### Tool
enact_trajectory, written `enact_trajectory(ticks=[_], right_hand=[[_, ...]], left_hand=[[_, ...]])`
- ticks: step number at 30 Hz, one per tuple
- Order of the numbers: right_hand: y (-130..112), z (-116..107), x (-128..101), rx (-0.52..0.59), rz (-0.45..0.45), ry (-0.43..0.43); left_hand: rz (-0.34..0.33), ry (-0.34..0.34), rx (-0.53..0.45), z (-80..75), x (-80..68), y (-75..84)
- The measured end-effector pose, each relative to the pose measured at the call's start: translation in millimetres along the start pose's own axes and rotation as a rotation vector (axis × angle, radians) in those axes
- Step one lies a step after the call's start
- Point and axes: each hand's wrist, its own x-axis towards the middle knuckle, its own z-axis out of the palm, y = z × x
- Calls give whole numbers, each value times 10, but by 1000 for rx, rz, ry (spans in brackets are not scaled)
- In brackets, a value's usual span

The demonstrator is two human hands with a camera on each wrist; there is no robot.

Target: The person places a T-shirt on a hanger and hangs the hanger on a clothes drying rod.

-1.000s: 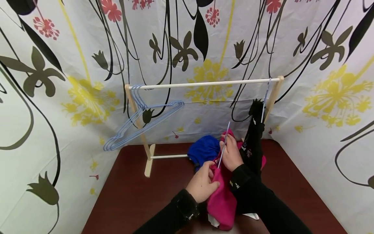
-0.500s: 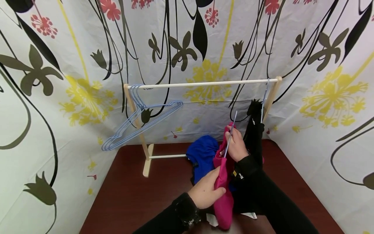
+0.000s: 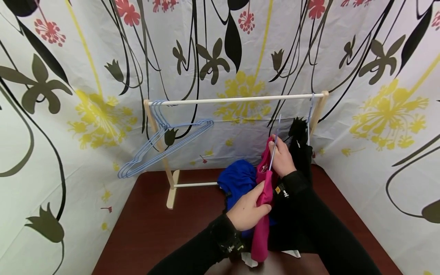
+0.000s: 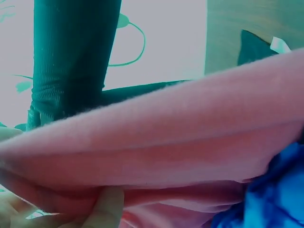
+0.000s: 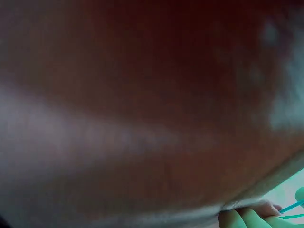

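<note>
A pink garment (image 3: 260, 240) hangs on a light blue hanger (image 3: 273, 154) held over the table, its hook pointing up and away from me. My left hand (image 3: 248, 211) pinches the garment's near shoulder between thumb and fingers. Farther off, my right hand (image 3: 283, 159) grips the far shoulder together with the hanger. Pink cloth (image 4: 156, 137) spans the left wrist view, with the thumb below it. In the right wrist view blurred cloth (image 5: 118, 142) covers nearly everything; a few fingers (image 5: 249, 218) show at the lower right.
A wooden rack's white rail (image 3: 237, 99) stands behind the hands. Several blue hangers (image 3: 165, 153) hang at its left end, a black garment (image 3: 301, 152) at its right. A blue garment (image 3: 237, 175) lies on the brown table (image 3: 161, 229). Patterned curtain (image 3: 192, 49) surrounds it.
Both hands have lifted the pink garment and hanger upward and away, slightly to the right. The hook now reaches closer to the rail. The left hand has slid up along the cloth.
</note>
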Motion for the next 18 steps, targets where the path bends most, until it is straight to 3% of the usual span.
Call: enact_trajectory(ticks=[9,18], right_hand=[[-130,-171,106,28,64,-70],[-214,-359,232,9,52,-83]], left_hand=[[5,11,-5,-48,232,187],[35,4,-19,-116,469,358]])
